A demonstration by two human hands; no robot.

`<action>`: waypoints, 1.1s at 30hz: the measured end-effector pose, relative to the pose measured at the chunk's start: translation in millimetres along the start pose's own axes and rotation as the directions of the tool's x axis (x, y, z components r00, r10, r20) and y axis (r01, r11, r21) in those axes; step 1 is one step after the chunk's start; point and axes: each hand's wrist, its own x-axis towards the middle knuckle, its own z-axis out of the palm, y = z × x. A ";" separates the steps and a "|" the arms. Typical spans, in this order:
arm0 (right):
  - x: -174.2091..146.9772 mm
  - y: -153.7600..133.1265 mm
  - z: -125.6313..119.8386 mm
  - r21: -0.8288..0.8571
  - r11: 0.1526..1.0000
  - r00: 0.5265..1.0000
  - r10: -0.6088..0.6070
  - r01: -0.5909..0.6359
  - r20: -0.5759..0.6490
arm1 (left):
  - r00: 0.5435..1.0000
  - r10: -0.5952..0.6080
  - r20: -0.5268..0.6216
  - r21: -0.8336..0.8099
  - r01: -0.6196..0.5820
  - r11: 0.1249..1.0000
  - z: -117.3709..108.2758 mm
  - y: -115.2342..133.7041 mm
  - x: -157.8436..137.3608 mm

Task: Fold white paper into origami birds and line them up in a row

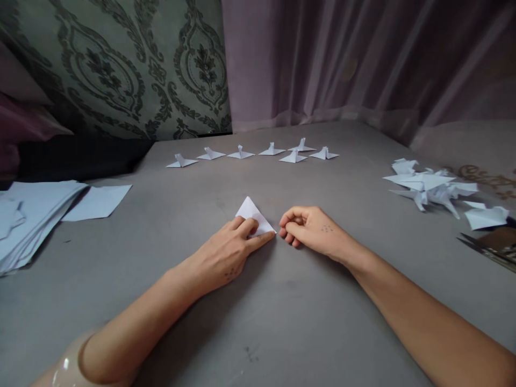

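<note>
A small sheet of white paper [264, 223], folded into a triangle, lies on the grey table in front of me. My left hand [234, 244] holds it down, with the thumb stretched along its near edge and the other fingers bent over its left part, hiding that side. Just right of the triangle's right corner is my right hand [304, 228]. Its fingers are curled in, a narrow gap separates it from the paper, and I see nothing in it.
Several folded white paper figures [241, 152] stand in rows at the back of the grey table [193, 209]. On the right are a heap of folded paper [431, 185] and scissors [484, 250]. A stack of white sheets [44, 199] lies at left.
</note>
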 end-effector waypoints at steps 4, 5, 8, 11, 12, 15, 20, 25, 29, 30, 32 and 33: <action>2.3 6.9 2.8 -0.080 0.994 0.996 -0.072 0.069 -0.043 | 0.999 -0.003 -0.040 -0.025 0.002 1.000 -0.5 3.8 0.2; 2.5 8.4 4.1 -0.135 0.985 0.991 -0.118 0.109 -0.064 | 0.998 -0.002 -0.056 -0.037 -0.001 0.999 -0.3 4.6 -0.2; 0.5 10.0 10.2 -0.312 0.918 0.949 -0.292 0.244 -0.118 | 0.994 0.000 -0.113 -0.068 -0.008 0.998 1.6 5.6 -3.2; -3.1 9.7 17.7 -0.441 0.839 0.898 -0.417 0.320 -0.141 | 0.983 0.001 -0.182 -0.081 -0.016 0.997 3.3 5.4 -7.3; -4.1 9.9 19.9 -0.474 0.814 0.886 -0.444 0.335 -0.135 | 0.977 0.000 -0.214 -0.083 -0.018 0.996 3.3 5.2 -8.3; -5.9 11.0 24.1 -0.536 0.757 0.862 -0.498 0.374 -0.101 | 0.926 -0.060 -0.373 -0.099 0.025 0.995 1.6 4.5 -9.4; -4.2 10.0 26.2 -0.528 0.769 0.856 -0.497 0.360 -0.140 | 0.792 -0.271 -0.547 -0.131 0.239 0.962 0.8 0.5 -7.5; -4.2 6.9 27.9 -0.544 0.720 0.828 -0.556 0.432 -0.078 | 0.763 -0.360 -0.537 -0.150 0.333 0.931 2.2 -1.0 -6.2; -10.1 5.0 25.4 -0.654 0.538 0.713 -0.702 0.532 0.003 | 0.754 -0.239 -0.611 -0.012 0.293 0.956 -1.3 1.5 -9.6; -11.6 4.4 24.2 -0.706 0.469 0.677 -0.736 0.531 0.019 | 0.760 -0.171 -0.627 0.058 0.265 0.962 -2.5 2.1 -11.1; -13.7 3.4 21.6 -0.801 0.329 0.616 -0.786 0.501 0.062 | 0.785 -0.039 -0.618 0.198 0.203 0.959 -4.4 3.1 -13.8; -14.2 3.1 20.4 -0.834 0.270 0.598 -0.797 0.482 0.088 | 0.807 0.007 -0.590 0.249 0.174 0.953 -5.0 3.6 -14.8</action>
